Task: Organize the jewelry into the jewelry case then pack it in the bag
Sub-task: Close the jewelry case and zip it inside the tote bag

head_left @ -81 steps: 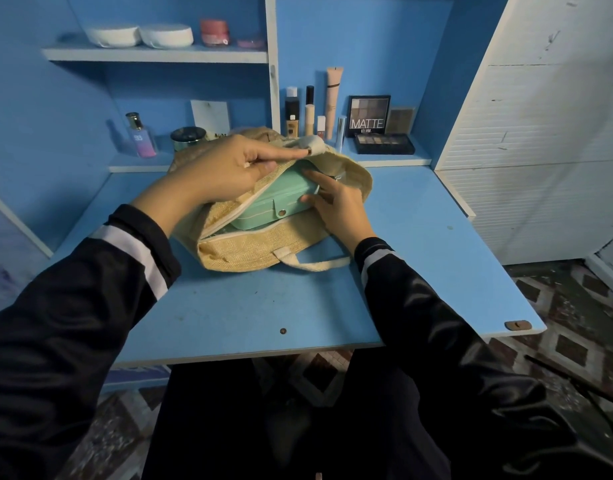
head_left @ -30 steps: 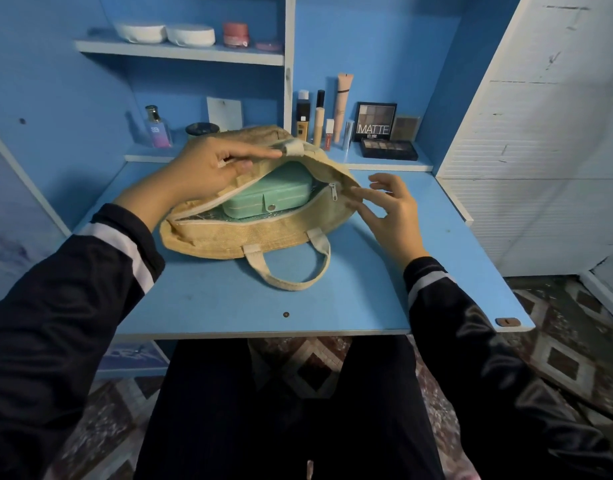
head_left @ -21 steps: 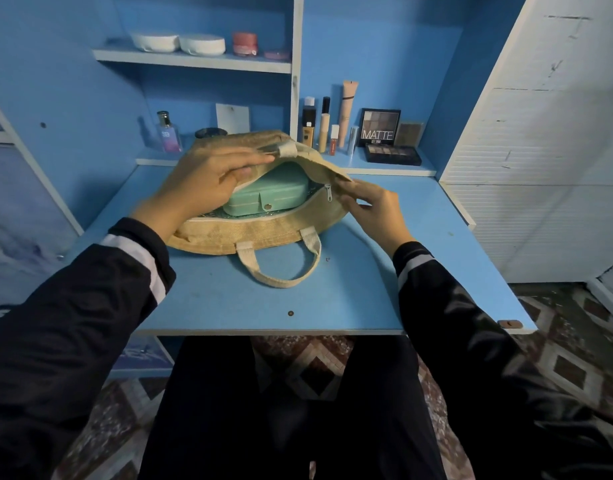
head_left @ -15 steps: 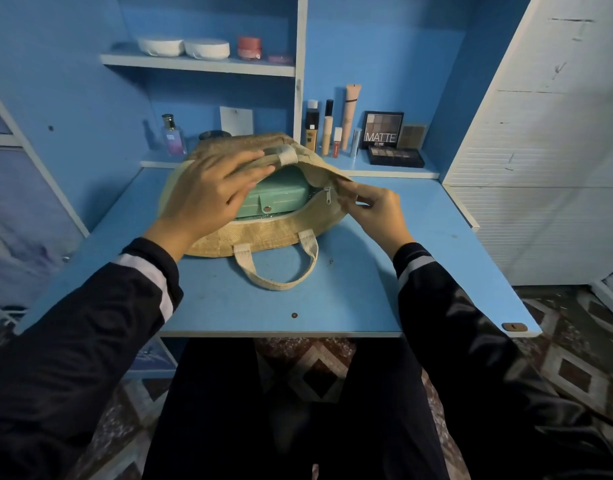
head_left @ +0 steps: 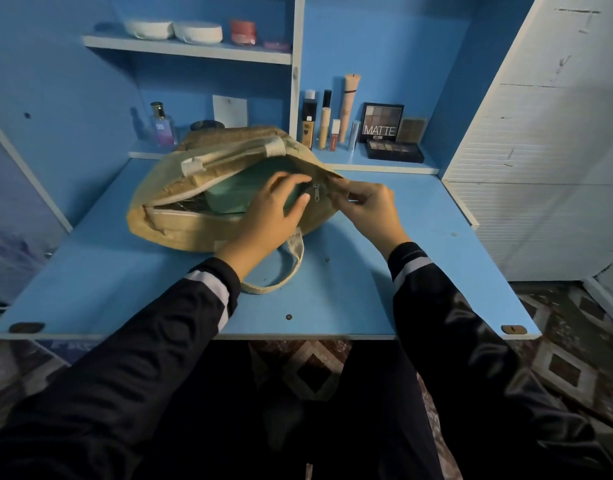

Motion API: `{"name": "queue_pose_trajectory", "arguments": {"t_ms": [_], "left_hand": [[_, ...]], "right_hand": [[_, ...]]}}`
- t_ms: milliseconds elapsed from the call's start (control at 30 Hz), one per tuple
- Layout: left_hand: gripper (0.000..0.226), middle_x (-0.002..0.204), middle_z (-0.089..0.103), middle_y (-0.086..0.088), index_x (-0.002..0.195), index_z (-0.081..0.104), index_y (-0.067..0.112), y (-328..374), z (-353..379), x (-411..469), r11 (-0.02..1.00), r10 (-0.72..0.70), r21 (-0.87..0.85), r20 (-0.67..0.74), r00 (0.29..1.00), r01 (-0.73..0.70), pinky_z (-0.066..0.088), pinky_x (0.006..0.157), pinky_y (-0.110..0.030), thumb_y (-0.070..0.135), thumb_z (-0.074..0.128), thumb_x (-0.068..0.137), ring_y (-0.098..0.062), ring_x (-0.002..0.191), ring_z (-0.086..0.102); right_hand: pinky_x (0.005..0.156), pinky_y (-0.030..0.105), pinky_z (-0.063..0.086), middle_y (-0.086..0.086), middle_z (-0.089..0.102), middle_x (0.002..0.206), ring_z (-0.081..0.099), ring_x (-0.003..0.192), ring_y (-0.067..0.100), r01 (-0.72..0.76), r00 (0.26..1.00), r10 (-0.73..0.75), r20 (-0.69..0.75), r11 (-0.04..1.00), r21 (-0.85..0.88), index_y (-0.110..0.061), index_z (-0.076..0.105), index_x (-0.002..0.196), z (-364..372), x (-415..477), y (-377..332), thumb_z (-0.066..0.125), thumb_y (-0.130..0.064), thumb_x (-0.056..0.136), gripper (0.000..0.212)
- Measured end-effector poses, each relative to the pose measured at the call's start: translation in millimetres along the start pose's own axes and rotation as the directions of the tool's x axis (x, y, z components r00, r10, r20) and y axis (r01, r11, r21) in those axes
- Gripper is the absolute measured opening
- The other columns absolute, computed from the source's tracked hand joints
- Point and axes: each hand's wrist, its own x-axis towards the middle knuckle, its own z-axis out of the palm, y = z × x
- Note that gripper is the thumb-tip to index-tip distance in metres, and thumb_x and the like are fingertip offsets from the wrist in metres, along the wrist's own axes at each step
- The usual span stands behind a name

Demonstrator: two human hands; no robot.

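The case [head_left: 234,199], mint green, is seen lying inside the bag [head_left: 180,226], just under and beyond the left fingertips and partly covered by them; its far side is hidden by the bag's upper side. The bag is laid on the table [head_left: 367,282], its mouth unzipped and turned toward the person. The left hand [head_left: 270,216] is spread loosely over the mouth, with the fingers [head_left: 286,180] nearly straight and rested on the case, nothing being gripped; its thumb is held just beside the zip pull [head_left: 314,192]. On the other side of the pull, the bag's rim is pinched between the curled thumb and fingers [head_left: 343,188] of the right hand [head_left: 371,206]. A handle [head_left: 267,289] is looped on the table under the left wrist, nearer the person than either set of fingers. Beyond the right fingers, on a low shelf [head_left: 384,165], a palette [head_left: 383,124] marked MATTE is propped, with tubes [head_left: 324,123] stood to its left. Beyond the left fingers a perfume bottle [head_left: 163,128] is set, and higher up white jars [head_left: 173,29] are kept on an upper shelf [head_left: 180,48]
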Motion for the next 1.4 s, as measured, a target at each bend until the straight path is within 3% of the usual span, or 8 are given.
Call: {"name": "queue_pose_trajectory", "arguments": {"t_ms": [267,400,567,700,900,1167,1300,1400], "left_hand": [[0.020,0.105,0.063,-0.006,0.108,0.057,0.004,10,15,15,0.984,-0.141,-0.119,-0.038,0.989,0.136,0.039,0.075,-0.018,0.018,0.061,0.094,-0.016,0.096,0.057],[0.025,0.103,0.059,0.006,0.114,0.053,0.007,11,15,19,0.968,-0.179,-0.170,0.045,0.983,0.184,0.050,0.080,-0.025,0.017,0.063,0.093,-0.016,0.096,0.061],[0.026,0.104,0.063,0.002,0.114,0.054,0.011,8,11,21,0.965,-0.170,-0.181,0.127,0.977,0.191,0.048,0.076,-0.017,0.013,0.065,0.091,-0.017,0.094,0.063],[0.027,0.100,0.064,0.002,0.110,0.055,0.018,2,7,19,0.954,-0.179,-0.214,0.151,0.972,0.209,0.053,0.079,-0.029,0.012,0.068,0.087,-0.015,0.089,0.063],[0.030,0.103,0.064,0.007,0.110,0.058,0.019,2,-3,14,0.962,-0.141,-0.221,0.099,0.985,0.160,0.054,0.080,-0.024,0.011,0.069,0.084,-0.005,0.095,0.062],[0.024,0.102,0.067,0.002,0.110,0.061,0.017,1,-3,5,0.957,-0.147,-0.250,0.029,0.989,0.149,0.054,0.083,-0.023,0.012,0.068,0.087,-0.004,0.092,0.063],[0.012,0.095,0.068,0.002,0.100,0.065,0.013,0,1,0,0.979,-0.095,-0.179,-0.004,0.995,0.093,0.055,0.080,-0.034,0.012,0.063,0.088,-0.009,0.086,0.064],[0.010,0.092,0.068,0.004,0.097,0.067,0.011,1,0,0,0.967,-0.142,-0.213,-0.001,0.990,0.138,0.055,0.078,-0.028,0.010,0.065,0.087,-0.008,0.083,0.064]], "right_hand": [[0.079,0.014,0.049,-0.005,0.072,0.097,0.060,0.083,-0.012,-0.071,0.997,0.069,0.023,0.993,0.100,-0.011,0.071,0.113,3,3,4,0.065,-0.001,0.085,0.030],[0.084,0.017,0.051,0.000,0.072,0.101,0.064,0.090,-0.005,-0.108,0.994,0.099,0.055,0.976,0.188,-0.007,0.070,0.114,2,4,4,0.065,0.004,0.084,0.032],[0.083,0.017,0.051,0.005,0.071,0.104,0.066,0.091,-0.002,-0.141,0.989,0.121,0.087,0.950,0.279,-0.003,0.068,0.116,3,5,7,0.067,0.005,0.084,0.033],[0.084,0.018,0.052,0.006,0.070,0.107,0.066,0.092,-0.001,-0.154,0.986,0.124,0.115,0.939,0.308,0.000,0.065,0.119,2,6,8,0.066,0.008,0.084,0.035],[0.087,0.020,0.052,-0.019,0.072,0.091,0.065,0.094,0.002,-0.156,0.980,0.107,0.167,0.934,0.322,-0.003,0.063,0.121,3,10,4,0.065,0.008,0.084,0.039],[0.089,0.023,0.052,-0.012,0.073,0.097,0.066,0.095,0.005,-0.139,0.982,0.082,0.170,0.923,0.358,-0.004,0.064,0.121,11,4,0,0.068,0.008,0.083,0.040],[0.091,0.027,0.053,0.009,0.071,0.107,0.067,0.097,0.010,-0.111,0.988,0.065,0.138,0.927,0.359,0.000,0.065,0.118,16,0,-1,0.068,0.007,0.082,0.037],[0.092,0.033,0.054,0.012,0.072,0.106,0.067,0.098,0.015,-0.099,0.991,0.062,0.122,0.941,0.325,-0.005,0.067,0.117,18,0,1,0.070,0.004,0.082,0.036]]}}
